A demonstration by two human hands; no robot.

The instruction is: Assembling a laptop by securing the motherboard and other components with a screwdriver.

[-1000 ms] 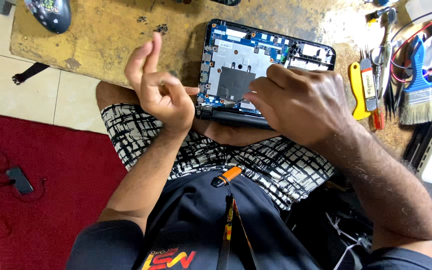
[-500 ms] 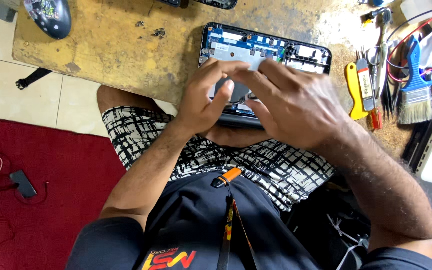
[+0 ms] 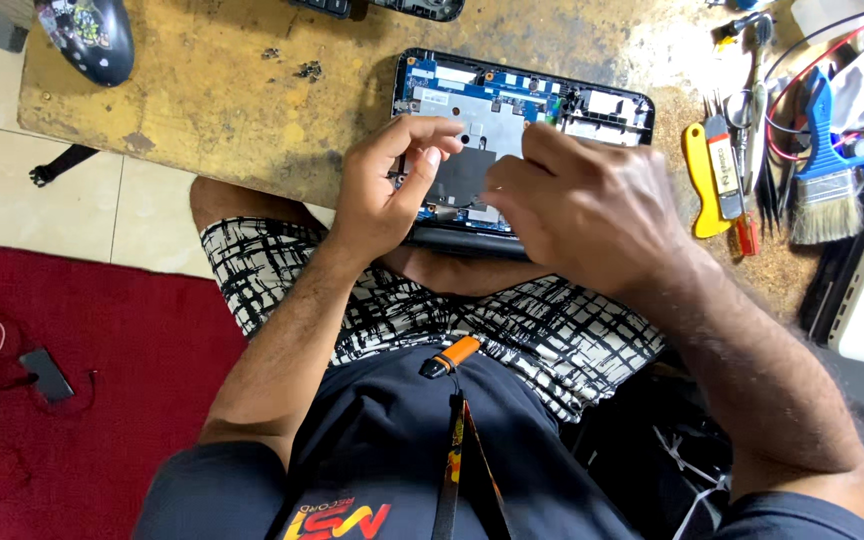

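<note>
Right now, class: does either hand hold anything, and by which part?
Neither visibly grips anything. The left hand and right hand rest fingertips on the opened laptop, over its dark centre; whether a small part is pinched underneath cannot be told.

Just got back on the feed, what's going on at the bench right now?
A seated person has both hands on an opened laptop base whose circuit board is exposed, at the near edge of a worn wooden table. The left hand pinches over the dark central plate; the right hand covers the spot beside it. A yellow pry tool and blue brush lie untouched to the right.
</note>
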